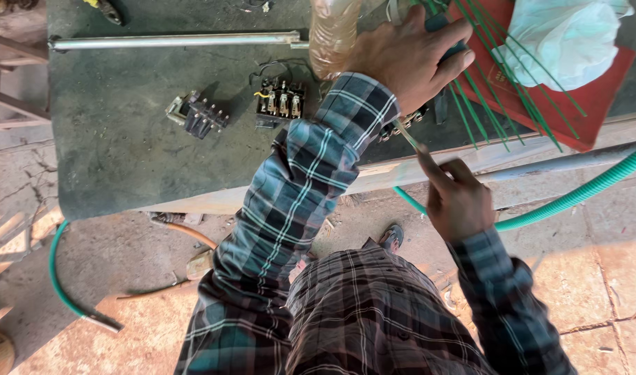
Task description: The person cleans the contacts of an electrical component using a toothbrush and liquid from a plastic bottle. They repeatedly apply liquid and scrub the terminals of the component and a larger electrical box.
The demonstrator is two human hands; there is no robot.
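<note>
My left hand [408,55] reaches over the dark table top [123,153] and is closed around a blue-handled tool [444,26]. A thin pale rod [405,132] sticks out below that hand, toward me. My right hand [458,201] is off the table's front edge, with its fingertips pinched on the rod's near end. Several thin green strips [502,97] fan out from under my left hand across a red folder [581,111]. A black terminal block [280,97] with metal contacts lies just left of my left wrist.
A second grey contact block [196,114] lies further left. A clear plastic bottle [332,35] and a long metal pipe [172,42] sit at the table's back. A white plastic bag [561,35] rests on the folder. A green corrugated hose [581,191] and a grey pipe [561,163] run below the edge.
</note>
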